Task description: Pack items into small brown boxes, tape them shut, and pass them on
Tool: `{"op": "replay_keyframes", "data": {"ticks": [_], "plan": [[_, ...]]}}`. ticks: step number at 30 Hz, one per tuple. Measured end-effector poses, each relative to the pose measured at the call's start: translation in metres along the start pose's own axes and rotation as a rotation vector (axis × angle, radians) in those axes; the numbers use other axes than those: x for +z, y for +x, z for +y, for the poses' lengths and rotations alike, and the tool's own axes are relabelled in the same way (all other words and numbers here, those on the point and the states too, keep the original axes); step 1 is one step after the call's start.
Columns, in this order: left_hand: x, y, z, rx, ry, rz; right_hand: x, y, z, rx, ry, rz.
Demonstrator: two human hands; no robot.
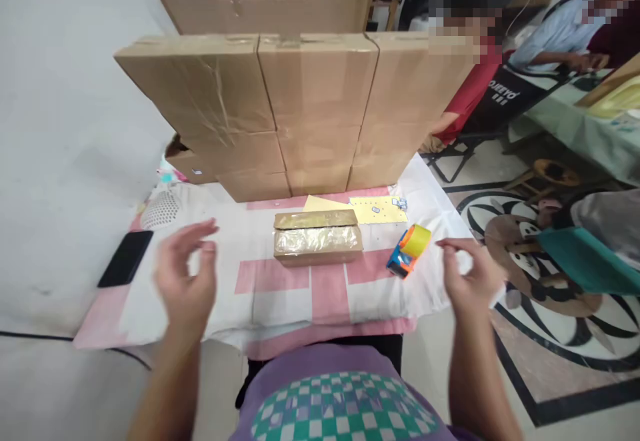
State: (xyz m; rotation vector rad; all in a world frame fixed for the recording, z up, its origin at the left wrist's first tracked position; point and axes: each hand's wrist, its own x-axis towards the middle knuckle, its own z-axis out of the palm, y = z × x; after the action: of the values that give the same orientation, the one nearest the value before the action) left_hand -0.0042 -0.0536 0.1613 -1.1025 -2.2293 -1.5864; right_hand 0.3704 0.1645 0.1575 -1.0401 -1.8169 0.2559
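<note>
My left hand (187, 271) is raised over the left part of the table, fingers curved and apart from the thumb, holding nothing. On the other side my right hand (470, 271) hovers past the table's right edge, its thumb and fingers also apart around empty air. Between them a small cardboard box (319, 244) lies on the cloth, shiny clear tape along its front and its top flap slightly raised. A tape dispenser (409, 251) with a yellow roll, blue and orange body, rests nearest my right hand. Neither hand touches anything.
Several stacked cardboard boxes (320, 88) form a wall at the back. Yellow printed sheets (377, 210) lie before them. At left are a black phone (125, 259) and a white perforated object (161, 210). People sit at the right, near a black chair (500, 98).
</note>
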Motion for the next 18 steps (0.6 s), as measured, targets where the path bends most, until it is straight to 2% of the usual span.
{"op": "replay_keyframes", "data": {"ticks": [3, 4, 6, 8, 9, 12, 15, 18], "plan": [[0.035, -0.029, -0.016, -0.117, 0.008, -0.161, 0.040, -0.045, 0.005, 0.090, 0.142, -0.136], [0.045, -0.038, -0.020, -0.101, 0.033, -0.212, 0.050, -0.057, 0.007, 0.086, 0.138, -0.183], [0.061, -0.047, -0.023, 0.057, 0.098, -0.291, 0.062, -0.071, 0.017, 0.057, 0.071, -0.231], [0.071, -0.047, -0.020, 0.282, 0.185, -0.366, 0.064, -0.072, 0.034, 0.092, -0.014, -0.172], [0.075, -0.045, -0.016, 0.377, 0.242, -0.408, 0.064, -0.069, 0.045, 0.161, -0.031, -0.115], [0.089, -0.031, -0.003, 0.560, 0.398, -0.562, 0.066, -0.055, 0.079, 0.475, 0.125, 0.007], [0.105, -0.019, 0.006, 0.647, 0.442, -0.749, 0.080, -0.045, 0.100, 0.717, 0.463, 0.014], [0.118, -0.015, 0.004, 0.626, 0.448, -0.840, 0.099, -0.046, 0.103, 0.764, 0.616, 0.009]]}}
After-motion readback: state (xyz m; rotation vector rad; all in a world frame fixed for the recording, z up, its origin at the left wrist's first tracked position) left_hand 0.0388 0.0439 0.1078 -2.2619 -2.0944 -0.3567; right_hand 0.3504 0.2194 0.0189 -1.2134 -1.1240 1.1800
